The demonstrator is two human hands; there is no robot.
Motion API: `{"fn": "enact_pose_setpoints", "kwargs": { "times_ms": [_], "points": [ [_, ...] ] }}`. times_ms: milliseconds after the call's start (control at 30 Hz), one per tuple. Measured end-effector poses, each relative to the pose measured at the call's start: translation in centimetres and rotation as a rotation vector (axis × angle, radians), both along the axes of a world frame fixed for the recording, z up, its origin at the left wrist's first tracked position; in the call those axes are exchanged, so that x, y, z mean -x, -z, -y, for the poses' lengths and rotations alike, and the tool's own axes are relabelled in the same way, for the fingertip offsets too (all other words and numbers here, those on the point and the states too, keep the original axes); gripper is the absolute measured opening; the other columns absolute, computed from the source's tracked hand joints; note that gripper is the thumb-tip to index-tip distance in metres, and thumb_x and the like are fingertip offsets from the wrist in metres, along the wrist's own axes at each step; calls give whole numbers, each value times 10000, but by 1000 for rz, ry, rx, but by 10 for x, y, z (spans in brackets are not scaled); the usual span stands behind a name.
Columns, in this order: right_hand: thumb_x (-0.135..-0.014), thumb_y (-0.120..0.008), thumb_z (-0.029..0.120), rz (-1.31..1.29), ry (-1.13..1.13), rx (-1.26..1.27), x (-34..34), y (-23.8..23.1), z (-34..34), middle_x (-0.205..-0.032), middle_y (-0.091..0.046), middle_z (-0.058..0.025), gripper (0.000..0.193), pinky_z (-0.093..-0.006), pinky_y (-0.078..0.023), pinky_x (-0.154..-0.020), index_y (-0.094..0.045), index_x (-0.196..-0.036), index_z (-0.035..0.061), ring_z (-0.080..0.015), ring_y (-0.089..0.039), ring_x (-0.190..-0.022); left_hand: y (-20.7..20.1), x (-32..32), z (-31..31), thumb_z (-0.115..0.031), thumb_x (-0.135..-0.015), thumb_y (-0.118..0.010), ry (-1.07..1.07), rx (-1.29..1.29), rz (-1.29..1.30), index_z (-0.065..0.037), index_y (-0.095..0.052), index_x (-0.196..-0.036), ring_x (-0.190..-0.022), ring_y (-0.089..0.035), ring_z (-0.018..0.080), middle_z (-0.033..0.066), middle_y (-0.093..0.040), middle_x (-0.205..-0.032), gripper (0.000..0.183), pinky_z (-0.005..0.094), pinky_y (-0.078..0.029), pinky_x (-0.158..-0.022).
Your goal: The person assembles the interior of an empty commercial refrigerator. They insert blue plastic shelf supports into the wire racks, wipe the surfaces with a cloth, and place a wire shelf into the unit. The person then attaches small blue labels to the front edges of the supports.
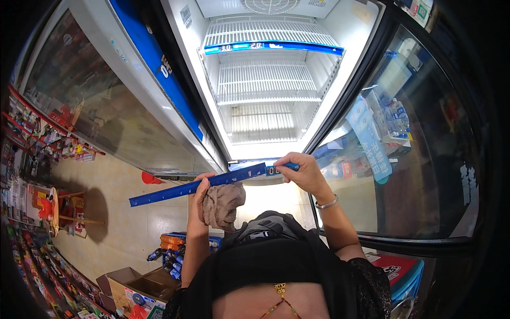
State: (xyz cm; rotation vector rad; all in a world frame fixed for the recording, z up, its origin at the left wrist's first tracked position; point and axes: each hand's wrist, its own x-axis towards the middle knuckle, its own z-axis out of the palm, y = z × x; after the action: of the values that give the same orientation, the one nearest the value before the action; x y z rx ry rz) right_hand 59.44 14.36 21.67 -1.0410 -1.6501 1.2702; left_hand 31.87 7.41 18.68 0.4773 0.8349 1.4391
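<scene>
My left hand (pixel 201 198) is closed around a long blue shelf label strip (pixel 159 195) and a crumpled brown cloth (pixel 226 204). The strip slants across in front of me, its right end raised toward my right hand (pixel 304 173). That hand, with a bracelet at the wrist, pinches a small blue price label (pixel 290 166) at the strip's right end. Part of the label sits against the strip; my fingers cover some of it. Just beyond both hands stands an open upright fridge (pixel 265 114) with white wire shelves. Its upper shelf (pixel 271 33) carries a similar blue label strip (pixel 297 48).
The fridge's glass door (pixel 419 175) is swung out to the right. Another glass-doored fridge (pixel 122 90) stands left. Bottles (pixel 172 261) and an open cardboard box (pixel 143 284) lie lower left, near stocked shelves (pixel 37 271) and a round stool (pixel 55 211). A red container (pixel 151 178) is on the floor.
</scene>
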Motion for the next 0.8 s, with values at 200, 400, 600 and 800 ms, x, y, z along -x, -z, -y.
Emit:
{"fn": "enact_pose_setpoints", "kwargs": {
  "times_ms": [200,400,600,800],
  "points": [
    [-850,-675,24,-61,49,-8,-3,2,-4,-767,-657,-39,96,-198,-492,-542,-683,-940,-8,-60,-588,-601,1,0,1,-264,-921,-619,-6,-12,-2,-35,-554,-1112,-870,-673,247,153,-654,-970,305,369,-574,-773],
    [-850,-678,26,-19,35,-111,2,2,-5,-806,-647,-37,96,-197,-482,-539,-684,-941,-5,-64,-584,-597,4,-1,-1,-262,-920,-619,-17,-1,20,-28,-556,-1111,-867,-672,245,151,-654,-965,309,365,-573,-776],
    [-851,-673,27,29,3,-112,0,1,-1,-799,-634,-39,99,-202,-483,-532,-683,-943,-6,-74,-586,-600,6,1,-1,-281,-911,-632,-25,16,-4,-36,-570,-1097,-857,-667,227,129,-649,-954,314,348,-569,-770],
    [-853,-660,21,50,-4,-115,0,-1,-2,-809,-642,-47,87,-208,-482,-508,-682,-931,-11,-81,-594,-596,6,1,-1,-290,-904,-643,-50,20,-43,-48,-583,-1086,-853,-656,209,107,-633,-937,308,330,-560,-769]
  ]
}}
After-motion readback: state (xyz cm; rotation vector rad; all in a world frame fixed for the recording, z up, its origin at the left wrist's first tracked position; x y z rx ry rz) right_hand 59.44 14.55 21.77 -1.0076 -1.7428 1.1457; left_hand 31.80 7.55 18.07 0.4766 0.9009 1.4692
